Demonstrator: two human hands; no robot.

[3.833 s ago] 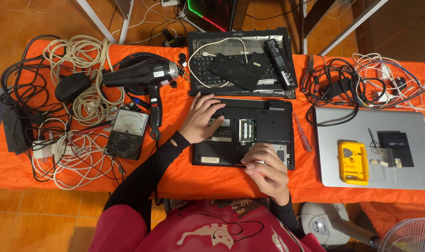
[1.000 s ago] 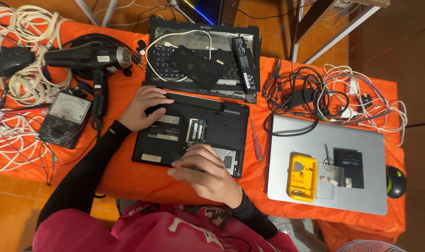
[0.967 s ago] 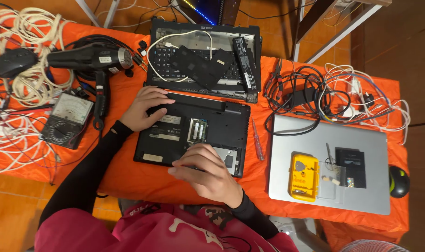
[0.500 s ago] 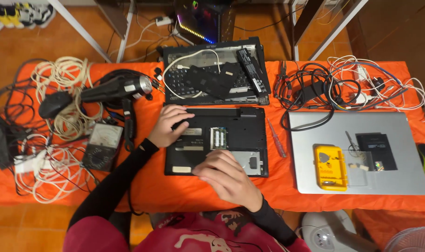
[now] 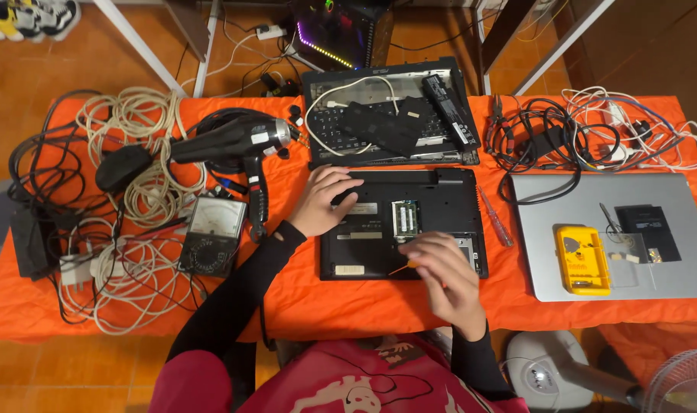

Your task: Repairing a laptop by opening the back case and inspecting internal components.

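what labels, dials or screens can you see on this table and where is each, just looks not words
White stickers: small rectangles on the black upturned laptop by the left hand.
Analog meter: left of the laptop, black case, pale dial face, round knob.
Yellow box: rectangular, on the closed silver laptop at right.
Hair dryer band: silvery label ring, upper left.
No lit screens.
Right hand: holds a thin orange tool.

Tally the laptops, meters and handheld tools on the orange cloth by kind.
Laptops: 3, namely the black upturned laptop under both hands, the opened black laptop behind it, and the closed silver laptop.
Analog multimeter: 1
Black heat gun: 1
Yellow case: 1
Loose screwdriver: 1
Total: 7
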